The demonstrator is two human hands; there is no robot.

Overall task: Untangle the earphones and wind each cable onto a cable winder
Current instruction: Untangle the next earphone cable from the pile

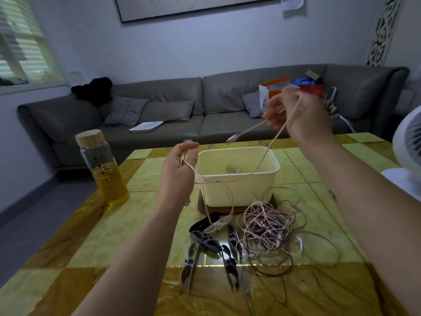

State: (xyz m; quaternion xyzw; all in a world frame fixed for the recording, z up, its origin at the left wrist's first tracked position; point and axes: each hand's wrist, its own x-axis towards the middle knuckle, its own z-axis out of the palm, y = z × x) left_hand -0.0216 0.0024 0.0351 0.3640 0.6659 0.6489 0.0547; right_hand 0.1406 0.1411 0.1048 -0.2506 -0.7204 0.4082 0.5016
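A pale pink earphone cable (271, 144) is stretched in the air between my two hands, sagging over a cream plastic tub (239, 192). My left hand (180, 169) pinches one end of it above the tub's left rim. My right hand (293, 110) is raised higher at the right and grips the cable, with the plug end (232, 139) sticking out to the left. A tangled heap of pink and dark earphone cables (271, 226) lies on the table right of centre. Several grey cable winders (205, 240) lie beside the heap.
A glass bottle (102, 167) with yellow liquid and a wooden lid stands at the table's left. A white fan (407, 151) is at the right edge. The green and amber tiled table (114, 236) has a grey sofa (159, 115) behind it.
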